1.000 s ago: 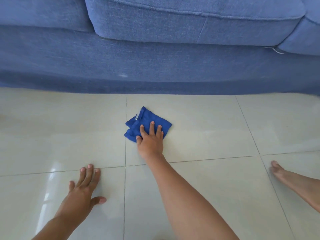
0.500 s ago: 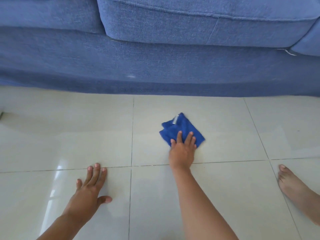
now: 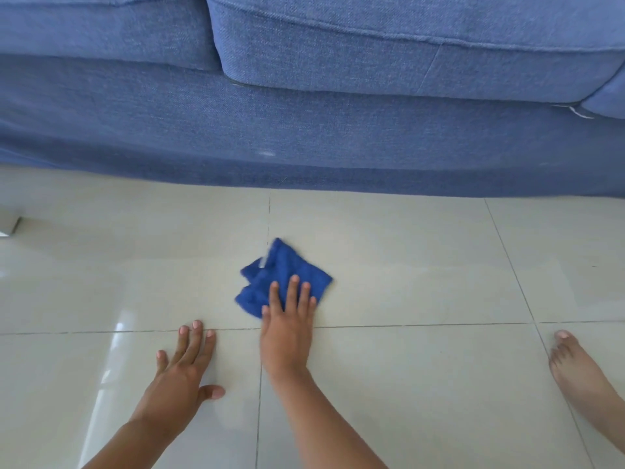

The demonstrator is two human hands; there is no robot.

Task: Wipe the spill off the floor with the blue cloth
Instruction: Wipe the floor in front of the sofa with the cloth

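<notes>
A crumpled blue cloth (image 3: 283, 278) lies on the pale floor tiles (image 3: 406, 265), just right of a vertical grout line and in front of the sofa. My right hand (image 3: 287, 328) presses flat on the cloth's near part, fingers spread over it. My left hand (image 3: 179, 370) rests flat on the floor to the left, palm down, fingers apart, holding nothing. I cannot make out a distinct spill on the glossy tiles.
A blue fabric sofa (image 3: 338, 130) fills the upper half, its base meeting the floor just beyond the cloth. My bare foot (image 3: 575, 370) rests on the tiles at the right. A small grey object (image 3: 10, 226) shows at the left edge.
My right hand slid the cloth to the right, then back left towards the grout line and a little nearer to me. My left hand stayed planted on the floor.
</notes>
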